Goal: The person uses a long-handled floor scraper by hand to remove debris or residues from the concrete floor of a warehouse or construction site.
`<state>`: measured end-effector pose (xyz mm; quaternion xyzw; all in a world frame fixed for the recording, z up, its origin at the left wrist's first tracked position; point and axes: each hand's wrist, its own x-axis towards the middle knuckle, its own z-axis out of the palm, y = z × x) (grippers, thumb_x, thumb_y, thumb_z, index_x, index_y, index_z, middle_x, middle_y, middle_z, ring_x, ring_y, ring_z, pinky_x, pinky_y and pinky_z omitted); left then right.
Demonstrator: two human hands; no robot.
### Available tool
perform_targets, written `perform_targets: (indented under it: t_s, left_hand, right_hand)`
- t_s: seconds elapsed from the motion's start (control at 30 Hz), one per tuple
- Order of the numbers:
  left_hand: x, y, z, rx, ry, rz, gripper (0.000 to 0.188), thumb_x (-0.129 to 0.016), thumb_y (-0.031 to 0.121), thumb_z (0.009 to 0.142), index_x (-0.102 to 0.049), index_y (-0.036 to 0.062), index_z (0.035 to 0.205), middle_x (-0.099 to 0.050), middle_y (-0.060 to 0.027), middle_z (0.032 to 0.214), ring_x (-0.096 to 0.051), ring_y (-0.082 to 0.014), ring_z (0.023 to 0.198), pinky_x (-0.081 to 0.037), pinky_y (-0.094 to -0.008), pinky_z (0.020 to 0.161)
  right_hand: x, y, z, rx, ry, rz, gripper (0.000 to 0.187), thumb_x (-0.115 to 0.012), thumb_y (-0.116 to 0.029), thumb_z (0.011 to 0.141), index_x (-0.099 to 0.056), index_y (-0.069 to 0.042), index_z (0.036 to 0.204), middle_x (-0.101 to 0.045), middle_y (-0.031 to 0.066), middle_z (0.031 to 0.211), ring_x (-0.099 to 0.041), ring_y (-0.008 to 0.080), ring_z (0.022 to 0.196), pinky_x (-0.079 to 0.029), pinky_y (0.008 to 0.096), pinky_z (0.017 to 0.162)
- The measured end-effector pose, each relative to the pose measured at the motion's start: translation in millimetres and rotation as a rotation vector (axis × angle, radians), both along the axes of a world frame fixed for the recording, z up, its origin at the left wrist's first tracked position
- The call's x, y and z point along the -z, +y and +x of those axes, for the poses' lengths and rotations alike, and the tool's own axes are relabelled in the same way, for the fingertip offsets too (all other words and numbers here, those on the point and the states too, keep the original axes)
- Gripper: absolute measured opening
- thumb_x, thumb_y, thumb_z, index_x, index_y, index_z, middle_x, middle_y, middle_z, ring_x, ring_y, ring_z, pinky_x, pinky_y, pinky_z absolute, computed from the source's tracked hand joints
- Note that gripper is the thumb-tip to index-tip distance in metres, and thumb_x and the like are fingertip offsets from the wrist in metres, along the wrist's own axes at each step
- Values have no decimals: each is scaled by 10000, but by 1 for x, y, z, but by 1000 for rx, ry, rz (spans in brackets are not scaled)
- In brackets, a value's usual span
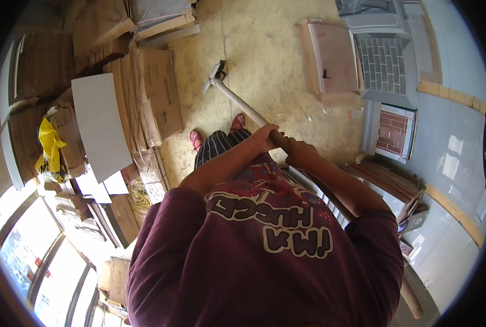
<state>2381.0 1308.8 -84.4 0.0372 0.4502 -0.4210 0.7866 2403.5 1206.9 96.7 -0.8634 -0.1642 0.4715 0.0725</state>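
Observation:
Both my hands are closed around the wooden handle (243, 103) of what looks like a long-handled hoe. Its metal head (215, 79) is at the floor ahead of my feet, with a pale blade on one side and a dark piece on the other. My left hand (267, 137) grips the handle farther forward, nearer the head. Just behind it, my right hand (300, 152) wraps the same handle in front of my chest. Behind my right arm the shaft is hidden; a wooden pole end (412, 300) shows past my right side, apparently the same handle.
Stacked cardboard boxes (158, 95) and a white panel (101, 122) stand on the left, near a yellow plastic bag (50, 144). To the right are a flat carton (333, 57), a grey brick-pattern panel (383, 65) and a red brick-pattern panel (395, 133). The floor (254, 49) is yellowish and worn.

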Motion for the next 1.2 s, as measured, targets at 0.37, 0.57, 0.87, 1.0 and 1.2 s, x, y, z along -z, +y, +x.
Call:
perform_targets:
  t_s: [0.37, 0.57, 0.87, 1.0, 1.2]
  left_hand:
    - [-20, -30, 35, 43, -160, -49, 251, -521, 140, 740, -416, 10, 928, -504, -161, 890, -521, -307, 824, -447, -467, 746]
    - [-48, -14, 37, 144, -285, 8, 236, -535, 149, 731, -440, 23, 907, -534, -149, 851, -543, -282, 788, -466, -422, 703]
    - [1, 22, 33, 111, -30, 73, 241, -492, 81, 704, -394, 8, 911, -498, -175, 786, -529, -341, 743, -451, -470, 705]
    - [-18, 34, 31, 312, 35, -37, 214, -475, 131, 736, -430, -29, 871, -501, -185, 809, -509, -344, 804, -419, -470, 754]
    - [-13, 44, 24, 554, -155, -137, 252, -457, 174, 769, -459, -55, 874, -515, -192, 857, -507, -317, 803, -408, -422, 766]
  right_hand:
    - [-25, -28, 20, 80, -78, -23, 372, -552, -142, 588, -430, -12, 915, -564, 190, 782, -550, 340, 764, -435, 414, 651]
    - [-17, -46, 4, 368, 15, 59, 345, -553, -173, 590, -478, -2, 881, -563, 198, 778, -555, 333, 747, -436, 402, 656]
    - [-31, -36, -45, 578, 37, 287, 413, -615, -264, 632, -503, 17, 913, -560, 220, 785, -548, 356, 769, -418, 391, 669]
    - [-61, -12, -42, 713, 148, 220, 475, -645, -360, 639, -496, -2, 912, -558, 206, 794, -549, 334, 759, -412, 370, 639]
    - [-57, 0, -64, 943, 292, 187, 405, -635, -316, 673, -502, 3, 883, -561, 189, 786, -551, 242, 729, -410, 334, 642]
